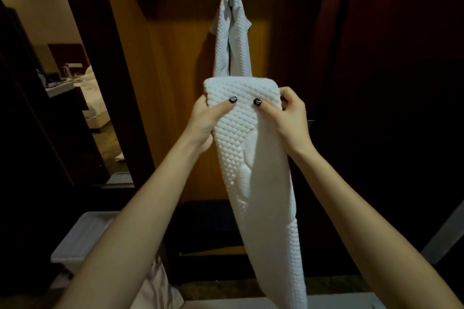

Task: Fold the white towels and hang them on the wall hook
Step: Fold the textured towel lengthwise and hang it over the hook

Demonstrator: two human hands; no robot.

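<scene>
**Second towel held up, hook already taken**

The wooden wall panel [175,70] fills the centre of the frame. Against it, in the upper middle, a white waffle towel [232,40] hangs from the wall hook [231,0], its two halves falling side by side. Just below it the folded towel [247,148] is held up, its folded top edge at mid-frame and its long tail dropping toward the lower right. A white plastic bin [82,238] sits at the lower left.

The risk, as I judge it, is the hook itself: it looks small and is already wrapped in cloth, so pushing a thick fold over it could knock the hung towel loose or leave the new one perched and sliding off. The hanging tail could also pull the fold open.

Both arms reach forward and up. The left hand [206,118] and right hand [288,113] pinch the top fold, thumbs on the front face, fingers behind.
</scene>
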